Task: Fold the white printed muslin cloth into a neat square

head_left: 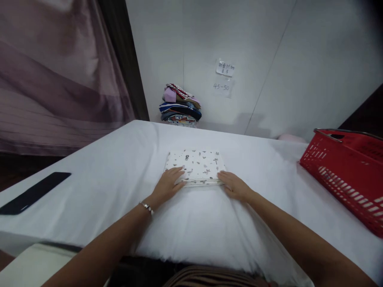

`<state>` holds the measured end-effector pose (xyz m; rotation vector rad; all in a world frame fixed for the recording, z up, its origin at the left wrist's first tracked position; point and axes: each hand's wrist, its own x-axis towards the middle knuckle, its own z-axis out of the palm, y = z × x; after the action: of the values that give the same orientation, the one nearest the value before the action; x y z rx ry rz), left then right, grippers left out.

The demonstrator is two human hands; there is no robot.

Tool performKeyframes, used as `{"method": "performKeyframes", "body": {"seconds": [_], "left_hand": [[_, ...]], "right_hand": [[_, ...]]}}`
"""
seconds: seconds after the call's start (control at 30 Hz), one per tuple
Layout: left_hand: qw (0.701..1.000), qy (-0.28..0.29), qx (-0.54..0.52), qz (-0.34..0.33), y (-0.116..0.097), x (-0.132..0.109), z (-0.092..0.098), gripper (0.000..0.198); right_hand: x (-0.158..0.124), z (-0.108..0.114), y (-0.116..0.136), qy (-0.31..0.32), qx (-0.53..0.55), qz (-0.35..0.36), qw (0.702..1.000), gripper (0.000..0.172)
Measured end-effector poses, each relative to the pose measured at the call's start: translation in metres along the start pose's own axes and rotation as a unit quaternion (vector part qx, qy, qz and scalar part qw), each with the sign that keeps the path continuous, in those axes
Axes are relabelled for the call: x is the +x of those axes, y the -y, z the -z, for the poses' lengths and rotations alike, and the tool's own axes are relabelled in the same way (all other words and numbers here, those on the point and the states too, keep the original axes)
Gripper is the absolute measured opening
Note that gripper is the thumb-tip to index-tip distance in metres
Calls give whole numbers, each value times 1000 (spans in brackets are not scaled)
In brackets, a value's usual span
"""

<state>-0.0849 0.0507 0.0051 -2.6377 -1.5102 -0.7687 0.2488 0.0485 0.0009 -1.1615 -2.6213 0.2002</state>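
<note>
The folded cloth (196, 164) lay flat on the table (119, 167), well left of the basket (344, 167). The left hand (167, 184) and right hand (235, 185) pressed its near corners, fingers open and flat, gripping nothing. Risk noted: uneven pressure could shift the layers and spoil the fold.

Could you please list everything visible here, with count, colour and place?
folded cloth: one, white with dark prints, table centre
table: one, white cover, foreground
clothes stack: one, mixed colours, far edge by wall
basket: one, red, table's right
flat slab: one, black, table's left edge
paper notes: two, white, wall
curtain: one, mauve, upper left
bracelet: one, silvery, left wrist
left hand: one, bare, on cloth's near-left corner
right hand: one, bare, at cloth's near-right corner
</note>
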Motion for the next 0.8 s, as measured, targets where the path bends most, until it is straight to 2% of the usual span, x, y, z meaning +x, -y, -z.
{"method": "performKeyframes", "body": {"seconds": [0.1,0.27,0.4,0.8], "left_hand": [[997,52,25,-50,5,-16,6,43],[994,75,77,-23,18,-26,14,51],[988,104,117,-16,14,-22,17,61],[984,99,143,-28,8,-11,12,62]], "right_hand": [[1,-6,-2,1,-41,10,999,53],[12,-12,1,7,-84,-2,996,53],[17,-10,8,7,-112,12,994,53],[31,-2,6,-3,-121,5,993,45]]}}
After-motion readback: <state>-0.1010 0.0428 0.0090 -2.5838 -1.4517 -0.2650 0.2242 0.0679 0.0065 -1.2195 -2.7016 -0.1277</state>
